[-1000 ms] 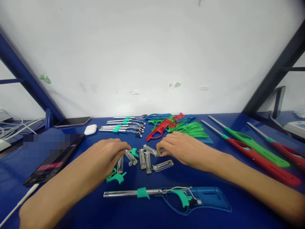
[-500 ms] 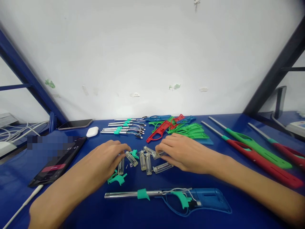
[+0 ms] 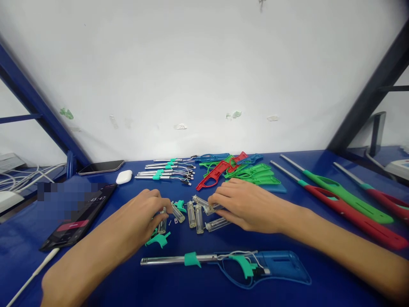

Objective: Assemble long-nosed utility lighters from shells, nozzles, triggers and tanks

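- Several clear cartridges (image 3: 199, 219) lying loose mid-bench, between the hands, on the blue bench (image 3: 108, 281).
- Left hand (image 3: 143, 211): just moved, fingertips gone from the slanting cartridge (image 3: 178, 213) and now lower, at the far end of the leftmost cartridge (image 3: 162, 227). Thumb and forefinger placed either side of it; cannot tell whether pressed tight.
- Probable meaning: handling passed from one cartridge to its left neighbour, with the slanting one left lying just beside the forefinger.
- Right hand (image 3: 244, 207): well apart from the left, hardly changed over the same moment. Fingers curled down at the right end of the far cartridge (image 3: 200, 201); fingertips largely hidden, so cannot tell whether clamped on anything.
- Near-right cartridge (image 3: 217, 224): right end covered by the right hand.
- Small green parts (image 3: 159, 240) just near of the left hand, another green piece (image 3: 180, 206) beyond the slanting cartridge.
- Nearer, apart from both hands: blue half-shell (image 3: 284, 266) with metal tube (image 3: 169, 260), green trigger (image 3: 246, 266) and wires, apparently unchanged.
- Far side: wired metal rods (image 3: 153, 172) to the left, coloured shells (image 3: 217, 170) to the right.
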### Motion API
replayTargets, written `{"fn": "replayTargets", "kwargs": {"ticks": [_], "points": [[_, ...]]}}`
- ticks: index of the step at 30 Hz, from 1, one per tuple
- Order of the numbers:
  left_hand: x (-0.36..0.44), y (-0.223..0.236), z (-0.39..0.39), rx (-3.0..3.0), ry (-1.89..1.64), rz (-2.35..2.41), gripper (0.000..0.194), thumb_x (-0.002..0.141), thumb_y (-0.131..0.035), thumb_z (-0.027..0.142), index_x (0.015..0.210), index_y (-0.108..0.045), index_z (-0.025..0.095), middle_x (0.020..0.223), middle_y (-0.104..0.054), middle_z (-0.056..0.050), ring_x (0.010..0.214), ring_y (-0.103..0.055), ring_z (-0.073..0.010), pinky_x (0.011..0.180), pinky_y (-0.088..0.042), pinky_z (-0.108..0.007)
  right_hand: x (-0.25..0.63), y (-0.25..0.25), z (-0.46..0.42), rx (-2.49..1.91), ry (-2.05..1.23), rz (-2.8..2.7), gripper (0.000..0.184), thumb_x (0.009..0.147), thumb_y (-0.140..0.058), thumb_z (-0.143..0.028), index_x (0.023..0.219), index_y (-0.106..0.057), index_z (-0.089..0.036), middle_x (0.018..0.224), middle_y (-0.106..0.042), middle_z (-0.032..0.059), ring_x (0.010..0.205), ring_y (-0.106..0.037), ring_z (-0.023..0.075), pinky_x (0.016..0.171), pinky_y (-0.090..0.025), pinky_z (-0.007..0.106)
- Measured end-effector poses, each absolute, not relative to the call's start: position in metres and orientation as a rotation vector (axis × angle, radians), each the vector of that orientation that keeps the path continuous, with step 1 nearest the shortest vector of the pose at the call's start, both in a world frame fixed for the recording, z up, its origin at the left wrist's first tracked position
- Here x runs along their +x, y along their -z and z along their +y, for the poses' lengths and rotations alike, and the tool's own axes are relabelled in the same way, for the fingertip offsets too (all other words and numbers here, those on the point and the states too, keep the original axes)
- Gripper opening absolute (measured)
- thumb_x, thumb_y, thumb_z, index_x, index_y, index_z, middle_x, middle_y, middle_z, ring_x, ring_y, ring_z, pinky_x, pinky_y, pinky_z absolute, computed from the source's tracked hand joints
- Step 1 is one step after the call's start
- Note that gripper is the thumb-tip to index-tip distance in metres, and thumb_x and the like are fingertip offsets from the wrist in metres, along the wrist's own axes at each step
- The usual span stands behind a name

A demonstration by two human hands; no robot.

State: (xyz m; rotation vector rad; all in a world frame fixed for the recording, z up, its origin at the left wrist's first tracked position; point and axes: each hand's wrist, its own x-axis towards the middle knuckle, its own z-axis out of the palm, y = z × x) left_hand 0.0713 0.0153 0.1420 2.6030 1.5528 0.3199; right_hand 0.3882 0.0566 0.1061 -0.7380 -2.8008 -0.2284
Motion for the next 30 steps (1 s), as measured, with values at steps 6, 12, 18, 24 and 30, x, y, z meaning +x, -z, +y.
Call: {"fn": "replayTargets", "kwargs": {"ticks": [6, 12, 18, 24, 30], "points": [[0.075, -0.123, 0.024, 2.633, -0.139, 1.578, 0.02, 0.112, -0.062, 0.036, 0.109, -0.079, 0.026, 0.112, -0.076, -0.005, 0.106, -0.07, -0.0248, 0.095, -0.058, -0.039, 0.387, -0.105, 0.056, -0.747, 0.233, -2.8, 0.011, 0.113, -0.062, -0.024, 0.119, -0.069, -0.018, 0.102, -0.078, 0.006, 0.089, -0.067, 0.0231, 0.082, -0.044, 0.038], [0.085, -0.097, 0.052, 2.609, 0.069, 1.705, 0.018, 0.108, -0.077, 0.035, 0.109, -0.073, 0.017, 0.109, -0.074, -0.004, 0.099, -0.073, -0.0215, 0.088, -0.064, -0.04, 0.386, -0.104, 0.056, -0.719, 0.253, -2.782, 0.01, 0.112, -0.064, -0.024, 0.118, -0.07, -0.018, 0.101, -0.078, 0.0046, 0.087, -0.067, 0.023, 0.081, -0.044, 0.039], [0.085, -0.105, 0.028, 2.654, -0.128, 1.574, 0.024, 0.106, -0.05, 0.008, 0.093, -0.063, 0.023, 0.096, -0.066, -0.003, 0.087, -0.06, -0.0227, 0.075, -0.039, -0.038, 0.386, -0.104, 0.056, -0.676, 0.296, -2.748, 0.008, 0.109, -0.068, -0.022, 0.115, -0.071, -0.018, 0.098, -0.078, 0.0037, 0.085, -0.067, 0.0222, 0.079, -0.044, 0.037], [0.105, -0.127, 0.017, 2.618, -0.373, 1.456, 0.022, 0.107, -0.05, 0.022, 0.089, -0.063, 0.027, 0.09, -0.069, 0.001, 0.079, -0.061, -0.0207, 0.073, -0.037, -0.037, 0.385, -0.104, 0.054, -0.612, 0.379, -2.68, 0.009, 0.111, -0.066, -0.022, 0.117, -0.07, -0.018, 0.096, -0.077, 0.0031, 0.085, -0.067, 0.022, 0.08, -0.044, 0.037], [0.122, -0.145, 0.005, 2.569, -0.627, 1.342, 0.021, 0.102, -0.049, 0.023, 0.083, -0.057, 0.027, 0.075, -0.066, 0.009, 0.062, -0.055, -0.0123, 0.06, -0.041, -0.028, 0.385, -0.107, 0.052, -0.553, 0.481, -2.607, 0.01, 0.113, -0.063, -0.024, 0.117, -0.069, -0.018, 0.096, -0.076, 0.0025, 0.086, -0.066, 0.0218, 0.08, -0.043, 0.038]]}}
